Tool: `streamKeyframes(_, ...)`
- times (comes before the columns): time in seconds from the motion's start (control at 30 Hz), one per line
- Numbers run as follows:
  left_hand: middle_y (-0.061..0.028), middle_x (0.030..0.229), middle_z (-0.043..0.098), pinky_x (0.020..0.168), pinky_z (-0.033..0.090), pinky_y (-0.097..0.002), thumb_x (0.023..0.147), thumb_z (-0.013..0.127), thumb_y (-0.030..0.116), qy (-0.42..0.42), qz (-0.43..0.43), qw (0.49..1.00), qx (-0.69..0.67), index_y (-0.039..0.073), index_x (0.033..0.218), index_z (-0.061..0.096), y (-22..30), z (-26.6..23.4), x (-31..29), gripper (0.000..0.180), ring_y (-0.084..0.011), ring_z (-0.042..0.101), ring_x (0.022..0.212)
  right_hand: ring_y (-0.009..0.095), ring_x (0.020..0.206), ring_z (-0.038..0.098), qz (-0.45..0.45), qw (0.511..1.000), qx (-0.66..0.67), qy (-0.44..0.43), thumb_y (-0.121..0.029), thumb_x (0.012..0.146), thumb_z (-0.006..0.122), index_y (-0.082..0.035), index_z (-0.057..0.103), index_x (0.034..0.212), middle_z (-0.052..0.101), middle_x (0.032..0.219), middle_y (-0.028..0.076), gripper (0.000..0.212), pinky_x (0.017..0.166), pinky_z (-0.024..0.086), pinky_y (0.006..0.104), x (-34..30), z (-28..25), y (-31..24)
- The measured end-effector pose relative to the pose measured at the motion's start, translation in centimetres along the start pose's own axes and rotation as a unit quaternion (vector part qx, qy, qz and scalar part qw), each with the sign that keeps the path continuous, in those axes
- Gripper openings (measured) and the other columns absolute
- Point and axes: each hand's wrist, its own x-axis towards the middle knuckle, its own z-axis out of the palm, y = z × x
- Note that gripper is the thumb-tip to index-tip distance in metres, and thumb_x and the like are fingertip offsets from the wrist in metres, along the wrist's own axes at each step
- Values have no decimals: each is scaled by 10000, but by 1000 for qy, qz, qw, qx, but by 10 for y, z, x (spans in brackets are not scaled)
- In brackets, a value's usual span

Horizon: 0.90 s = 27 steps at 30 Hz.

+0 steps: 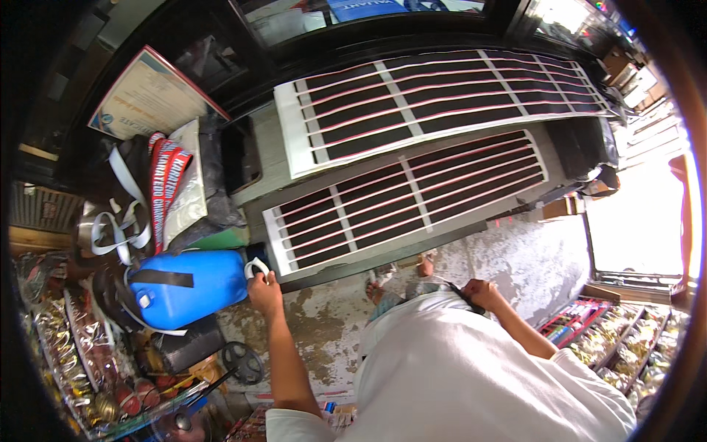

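Left hand [265, 293] pinching a small white item [255, 266] at its fingertips, right beside the blue jug [202, 283], right hand [482, 295] by the white shirt [456, 361], grip unclear.

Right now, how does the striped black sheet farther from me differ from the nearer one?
The far sheet looks longer, reaching further right than the near sheet. The far sheet's left end has a broad white margin, while the near sheet's is narrower. Your left hand is beside the near sheet's left end; no hand is near the far sheet. Both are black with red-and-white lengthwise strips and pale crossbands.
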Motion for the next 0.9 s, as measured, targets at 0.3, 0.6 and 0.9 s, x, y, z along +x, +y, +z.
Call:
streamKeyframes(0.3, -232, 1236, 671, 1013, 474, -586, 999, 742, 192, 185, 120, 975, -40, -8, 1278, 671, 29, -1, -36, 350, -473, 603, 1183, 253, 854, 774, 30, 990, 97, 96, -274, 981, 741, -42, 785, 1053, 795, 921, 168, 247, 786, 594, 406, -40, 13, 25)
streamKeyframes(0.6, -184, 1609, 523, 1231, 344, -665, 1087, 624, 295, -63, 359, 925, -107, 59, 1484, 631, 176, 47, -183, 461, -410, 476, 1514, 307, 795, 744, -185, 969, 77, 145, -76, 948, 723, -39, 752, 1016, 746, 909, 162, 83, 726, 590, 411, 26, -54, 10)
streamKeyframes(0.9, -146, 1344, 649, 1032, 510, -541, 1040, 695, 181, -18, 327, 932, -156, 85, 1325, 723, 288, 84, -208, 302, -398, 617, 1228, 409, 882, 701, -352, 931, 13, 100, -71, 915, 710, -45, 749, 989, 702, 950, 178, 88, 802, 596, 480, 99, -131, -24)
